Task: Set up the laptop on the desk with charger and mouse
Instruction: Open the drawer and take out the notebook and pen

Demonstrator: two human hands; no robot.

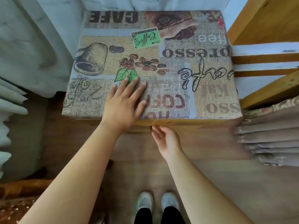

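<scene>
A small wooden desk (163, 122) stands in front of me, its top covered by a coffee-print cloth (161, 62). My left hand (125, 102) lies flat on the cloth near the front edge, fingers spread, holding nothing. My right hand (165, 137) is just under the desk's front wooden edge, palm turned up, fingertips touching the underside of the rim. No laptop, charger or mouse is in view.
White curtains (27, 46) hang at the left. A wooden shelf frame (265, 59) stands at the right, with grey draped fabric (268, 139) below it. Wooden floor lies underfoot, where my two grey shoes (156, 202) show.
</scene>
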